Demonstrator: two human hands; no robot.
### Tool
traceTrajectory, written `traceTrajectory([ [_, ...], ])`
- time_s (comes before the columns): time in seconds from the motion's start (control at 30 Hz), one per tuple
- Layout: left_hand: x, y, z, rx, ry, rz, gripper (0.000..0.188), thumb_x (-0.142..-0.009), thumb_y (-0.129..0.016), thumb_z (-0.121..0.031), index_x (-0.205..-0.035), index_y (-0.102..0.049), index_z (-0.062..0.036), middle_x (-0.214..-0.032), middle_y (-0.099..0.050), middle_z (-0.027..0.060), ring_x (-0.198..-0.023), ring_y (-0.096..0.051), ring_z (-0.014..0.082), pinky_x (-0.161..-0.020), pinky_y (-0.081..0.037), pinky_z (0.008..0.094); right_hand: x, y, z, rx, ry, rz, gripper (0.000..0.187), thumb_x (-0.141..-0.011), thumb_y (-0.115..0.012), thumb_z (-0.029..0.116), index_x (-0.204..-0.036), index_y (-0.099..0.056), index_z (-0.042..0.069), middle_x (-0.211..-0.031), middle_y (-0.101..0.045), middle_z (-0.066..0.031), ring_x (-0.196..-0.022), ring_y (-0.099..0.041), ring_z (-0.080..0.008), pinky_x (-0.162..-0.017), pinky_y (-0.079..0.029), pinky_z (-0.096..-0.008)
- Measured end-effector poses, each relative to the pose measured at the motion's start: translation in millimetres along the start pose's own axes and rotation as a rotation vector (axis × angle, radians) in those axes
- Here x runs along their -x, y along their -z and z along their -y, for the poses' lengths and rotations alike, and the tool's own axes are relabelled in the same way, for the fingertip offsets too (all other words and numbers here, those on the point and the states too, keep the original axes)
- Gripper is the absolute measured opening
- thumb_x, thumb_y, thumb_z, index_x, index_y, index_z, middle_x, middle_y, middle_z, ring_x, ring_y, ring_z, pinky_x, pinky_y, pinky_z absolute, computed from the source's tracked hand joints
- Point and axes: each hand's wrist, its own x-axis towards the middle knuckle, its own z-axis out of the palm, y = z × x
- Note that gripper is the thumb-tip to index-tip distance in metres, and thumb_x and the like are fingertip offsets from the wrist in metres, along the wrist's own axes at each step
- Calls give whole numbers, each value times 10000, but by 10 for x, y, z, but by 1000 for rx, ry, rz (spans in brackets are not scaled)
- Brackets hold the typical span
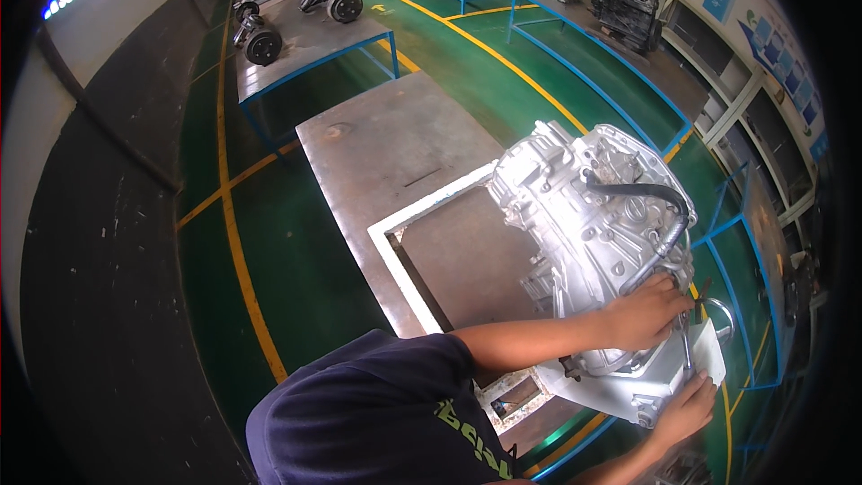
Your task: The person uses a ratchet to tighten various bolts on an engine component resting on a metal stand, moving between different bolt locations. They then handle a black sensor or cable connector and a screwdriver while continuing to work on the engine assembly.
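Silver gearbox point(593, 242) under both hands point(664, 359)

Green floor point(305, 278) with yellow lines point(235, 242). Blue-framed steel benches point(305, 36) behind, carrying machine parts. Dark wall point(99, 242) at left; posters point(772, 54) on right wall.

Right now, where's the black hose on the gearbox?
In the head view, right of centre: the black hose arcs over the top of the silver gearbox, just above the left hand resting on the casing.

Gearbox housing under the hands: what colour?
Silver-grey cast metal gearbox housing, seen best in the head view.
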Motion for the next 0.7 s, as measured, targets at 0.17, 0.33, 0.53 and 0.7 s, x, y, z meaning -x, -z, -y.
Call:
traceTrajectory([
  [0.17, -5, -5, 2, -7, -6, 8, 542, -772, -685, -64, -1296, -571, 9, -1060, -621, 164, -1073, -538, 344, -1074, -358, 446, 11, 91, 25, 28, -97, 107, 519, -1118, -366, 427, -1176, -678, 17, -1112, -644, -206, -1040, -610, -422, -873, -444, -524],
  [0.33, -5, 0, -1, -15, -26, -14, 529, -776, -682, -68, -1289, -574, 4, -1055, -619, 160, -1078, -535, 345, -1071, -362, 444, 25, 71, 17, 94, -100, 99, 530, -1114, -374, 452, -1238, -692, 46, -1113, -647, -193, -1041, -618, -411, -858, -448, -519],
  [0.53, -13, 31, -30, -24, -19, 0, 531, -776, -680, -68, -1292, -576, 3, -1062, -619, 158, -1084, -531, 344, -1068, -370, 438, 42, 76, 13, 164, -63, 52, 518, -1111, -392, 460, -1240, -718, 79, -1059, -656, -160, -978, -639, -382, -795, -451, -506],
  [0.7, -5, 11, -18, -25, -6, -3, 539, -773, -677, -80, -1296, -574, 7, -1081, -619, 160, -1086, -536, 344, -1076, -366, 441, 42, 114, 70, 164, -80, 49, 513, -1110, -395, 462, -1231, -732, 94, -1060, -666, -158, -977, -645, -373, -795, -454, -496],
])
